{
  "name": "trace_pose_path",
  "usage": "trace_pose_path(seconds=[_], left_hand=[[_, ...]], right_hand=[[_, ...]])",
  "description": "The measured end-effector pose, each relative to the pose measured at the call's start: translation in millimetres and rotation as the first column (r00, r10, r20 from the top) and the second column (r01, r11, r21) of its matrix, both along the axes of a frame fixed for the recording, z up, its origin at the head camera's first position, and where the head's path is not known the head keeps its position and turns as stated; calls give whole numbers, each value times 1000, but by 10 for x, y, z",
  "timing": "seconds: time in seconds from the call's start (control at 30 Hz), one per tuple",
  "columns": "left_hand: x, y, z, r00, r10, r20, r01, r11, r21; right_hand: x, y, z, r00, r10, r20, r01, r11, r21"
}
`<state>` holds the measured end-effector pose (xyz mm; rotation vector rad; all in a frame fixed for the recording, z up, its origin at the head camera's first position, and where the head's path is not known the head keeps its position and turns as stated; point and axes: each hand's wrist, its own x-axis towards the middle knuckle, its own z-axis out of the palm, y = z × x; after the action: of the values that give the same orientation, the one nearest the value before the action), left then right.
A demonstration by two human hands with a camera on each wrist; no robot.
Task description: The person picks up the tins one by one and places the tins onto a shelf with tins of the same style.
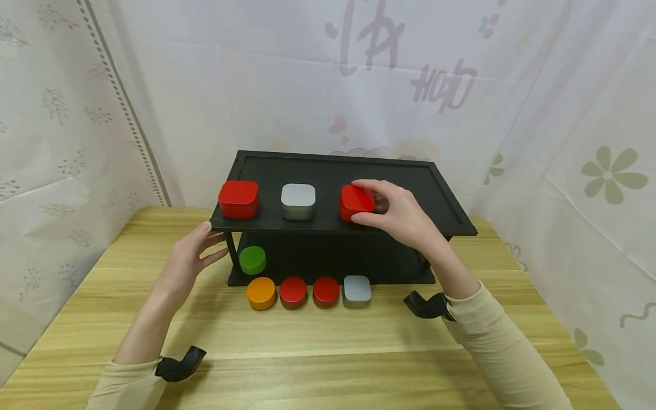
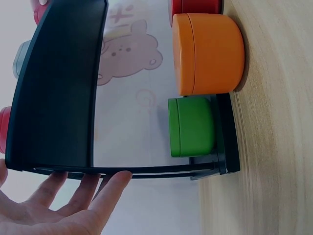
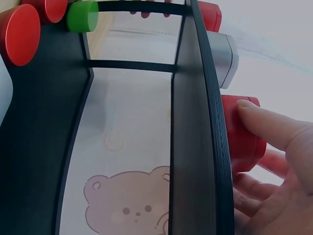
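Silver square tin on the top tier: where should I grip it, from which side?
Pinch the silver square tin by its flat left and right walls, probably from front and above: gaps part it from both red square tins, nothing overhangs it; it stands forward on the black shelf.

Diffuse brightness, soft shadows on the table (image 1: 307, 364), right wrist view slightly hazy.

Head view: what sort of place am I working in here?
Probably a small staged tabletop workspace, hedged by appearance only: a wood-grained table enclosed by printed whitish sheets, with a black two-level shelf and small lidded containers lined up.
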<state>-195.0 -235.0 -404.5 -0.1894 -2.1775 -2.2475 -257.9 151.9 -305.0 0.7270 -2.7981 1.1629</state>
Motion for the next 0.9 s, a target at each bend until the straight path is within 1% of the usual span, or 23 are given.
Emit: trace_pose_path(seconds=[0.17,0.47,0.9], left_hand=[[-2,0,-1,1000,4,4,-4,1000,-6],[0,-2,-1,1000,5,1,-5,1000,-15],[-1,-3,-1,1000,4,6,-4,1000,-20]], right_hand=[[-22,5,-8,1000,14,1,-14,1000,6],[-12,-15,6,1000,25,6,-25,999,28],[-18,-20,-15,1000,16,7,-16,998,63]])
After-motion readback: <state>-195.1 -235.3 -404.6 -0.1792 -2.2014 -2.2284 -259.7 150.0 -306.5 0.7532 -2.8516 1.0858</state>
